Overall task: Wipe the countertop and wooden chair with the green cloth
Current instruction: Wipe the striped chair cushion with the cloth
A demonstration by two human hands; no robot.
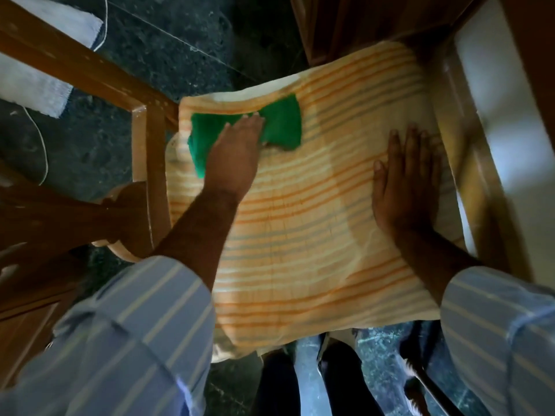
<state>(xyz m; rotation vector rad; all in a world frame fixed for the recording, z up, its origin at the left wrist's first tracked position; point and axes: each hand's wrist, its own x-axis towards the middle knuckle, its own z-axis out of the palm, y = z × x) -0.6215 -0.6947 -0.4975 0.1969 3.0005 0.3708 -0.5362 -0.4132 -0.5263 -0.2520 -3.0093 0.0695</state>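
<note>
The green cloth [280, 123] lies at the far left corner of the chair seat, which is covered by an orange-and-cream striped cushion [306, 229]. My left hand [235, 157] presses flat on the cloth, fingers together, covering its middle. My right hand [405, 184] rests palm-down on the cushion's right side, fingers spread, holding nothing. The wooden chair frame [150, 151] shows along the left of the seat, and its right rail [477, 175] shows beside my right hand. No countertop is in view.
Dark speckled stone floor [168, 37] surrounds the chair. A white cloth [33, 85] and a thin cord [45, 151] lie at upper left. Another wooden piece [39, 223] stands at left. My legs and feet [336, 373] are below the seat edge.
</note>
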